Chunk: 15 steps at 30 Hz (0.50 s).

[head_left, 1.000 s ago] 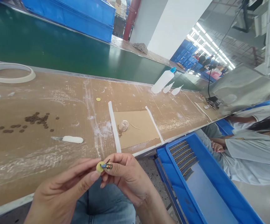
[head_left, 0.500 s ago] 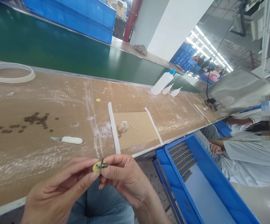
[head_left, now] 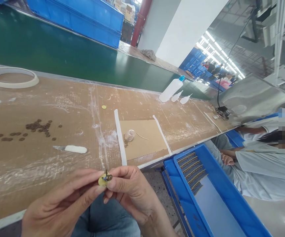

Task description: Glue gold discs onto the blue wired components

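Observation:
Near the table's front edge, my left hand (head_left: 67,197) pinches a small round yellow disc (head_left: 101,181) between thumb and fingers. My right hand (head_left: 134,191) meets it from the right, its thumb and forefinger closed on a tiny blue and dark piece (head_left: 107,177) that sits against the disc. Fingertips partly cover both, and I cannot tell whether they are joined. Beyond my hands lies a white-handled knife (head_left: 75,149). A small clear cup (head_left: 129,135) stands on a taped-down cardboard sheet (head_left: 147,144). Another yellow disc (head_left: 104,107) rests farther back.
Dark round discs (head_left: 37,126) lie scattered at left, below a tape roll (head_left: 35,80). White squeeze bottles (head_left: 171,89) stand at the back. At right, a blue tray (head_left: 231,200) holds rows of small parts, beside a seated person (head_left: 260,164). Blue crates (head_left: 83,24) line the back.
The small blue and dark piece has tilted slightly between my fingers against the disc. Both hands stay in nearly the same place. The view has shifted a little.

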{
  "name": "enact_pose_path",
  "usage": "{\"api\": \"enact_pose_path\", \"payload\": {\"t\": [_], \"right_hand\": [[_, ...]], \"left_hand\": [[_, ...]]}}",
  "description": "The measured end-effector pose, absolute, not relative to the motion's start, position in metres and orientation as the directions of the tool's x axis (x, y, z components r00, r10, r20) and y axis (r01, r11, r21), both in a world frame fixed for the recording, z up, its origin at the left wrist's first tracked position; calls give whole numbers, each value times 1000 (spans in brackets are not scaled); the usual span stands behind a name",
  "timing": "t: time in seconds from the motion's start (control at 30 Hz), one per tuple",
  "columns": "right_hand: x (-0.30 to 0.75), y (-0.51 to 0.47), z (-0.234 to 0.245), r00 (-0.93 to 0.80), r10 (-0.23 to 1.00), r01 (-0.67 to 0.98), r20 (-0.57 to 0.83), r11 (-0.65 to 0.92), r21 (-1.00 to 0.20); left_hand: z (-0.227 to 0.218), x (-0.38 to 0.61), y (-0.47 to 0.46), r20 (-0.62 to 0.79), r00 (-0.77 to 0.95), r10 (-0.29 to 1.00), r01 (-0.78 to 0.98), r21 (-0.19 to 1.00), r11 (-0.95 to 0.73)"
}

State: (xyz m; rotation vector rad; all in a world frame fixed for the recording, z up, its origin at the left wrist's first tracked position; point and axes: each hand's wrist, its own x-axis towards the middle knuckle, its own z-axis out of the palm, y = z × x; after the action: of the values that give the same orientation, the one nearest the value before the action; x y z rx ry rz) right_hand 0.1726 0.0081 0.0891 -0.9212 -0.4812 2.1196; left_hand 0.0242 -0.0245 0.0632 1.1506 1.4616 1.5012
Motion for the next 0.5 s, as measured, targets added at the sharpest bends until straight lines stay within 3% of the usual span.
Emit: {"api": "enact_pose_path", "payload": {"t": [0.17, 0.33, 0.43, 0.5], "right_hand": [[173, 5, 85, -493, 753, -518, -436, -657, -548], [173, 5, 87, -528, 738, -505, -420, -670, -543], [171, 2, 90, -459, 772, -489, -439, -632, -601], [170, -2, 92, -325, 857, -498, -400, -515, -698]], "left_hand": [[65, 19, -25, 63, -214, 975, -32, 997, -72], [56, 14, -24, 259, -109, 960, 96, 964, -249], [49, 10, -28, 294, -82, 952, 89, 954, -287], [48, 9, -31, 250, -127, 960, 81, 967, -241]]}}
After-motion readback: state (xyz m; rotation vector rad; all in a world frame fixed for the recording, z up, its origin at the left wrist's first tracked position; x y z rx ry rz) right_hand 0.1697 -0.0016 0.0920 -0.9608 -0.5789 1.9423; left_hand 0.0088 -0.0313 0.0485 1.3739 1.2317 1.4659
